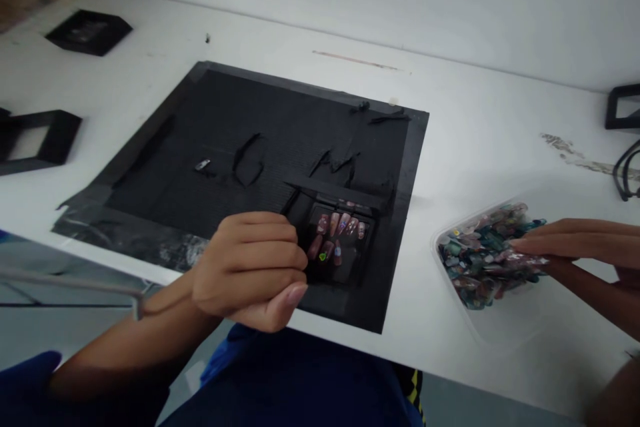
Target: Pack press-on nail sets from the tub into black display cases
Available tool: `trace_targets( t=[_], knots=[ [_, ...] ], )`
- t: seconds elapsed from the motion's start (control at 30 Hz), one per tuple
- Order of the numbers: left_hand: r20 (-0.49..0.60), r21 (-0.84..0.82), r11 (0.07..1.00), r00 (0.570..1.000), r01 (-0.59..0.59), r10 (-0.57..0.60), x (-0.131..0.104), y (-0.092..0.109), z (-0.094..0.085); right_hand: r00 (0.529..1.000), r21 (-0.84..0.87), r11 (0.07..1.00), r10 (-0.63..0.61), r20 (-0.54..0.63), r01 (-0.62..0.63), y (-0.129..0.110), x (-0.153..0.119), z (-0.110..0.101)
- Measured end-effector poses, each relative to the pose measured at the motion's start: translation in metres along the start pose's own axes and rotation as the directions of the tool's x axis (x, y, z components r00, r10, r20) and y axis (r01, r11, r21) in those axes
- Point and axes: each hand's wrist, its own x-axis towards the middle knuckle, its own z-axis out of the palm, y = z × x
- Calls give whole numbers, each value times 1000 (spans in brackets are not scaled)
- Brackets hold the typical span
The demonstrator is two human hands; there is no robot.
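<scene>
My left hand is closed in a fist at the left side of a black case on the black mat; the fingertips are hidden, so whether they hold anything cannot be made out. Two rows of pinkish, decorated false nails lie inside the case, one with a bright green spot. Over at the right, my right hand reaches into a clear plastic tub heaped with many-coloured false nails. Its fingers and thumb are closed on a shiny pinkish false nail at the top of the heap.
Black mat is taped to the white table, with a small light-coloured piece and torn strips on it. Black boxes and frames stand at the left. A black cable lies at the right edge.
</scene>
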Motion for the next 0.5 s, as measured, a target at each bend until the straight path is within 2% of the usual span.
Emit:
trace_targets(
  t=[0.13, 0.27, 0.5],
  knots=[
    [6, 7, 1000, 1000, 10, -10, 0, 0, -1, 1000, 72, 997, 11, -27, -9, -2, 1, 0],
    [14, 0, 1000, 1000, 9, -9, -2, 1, -1, 999, 90, 995, 40, 2, -40, -4, 2, 1],
    [-15, 22, 999, 1000, 25, -24, -4, 3, 0, 999, 82, 997, 1, -42, 2, -3, 2, 4]
  ],
)
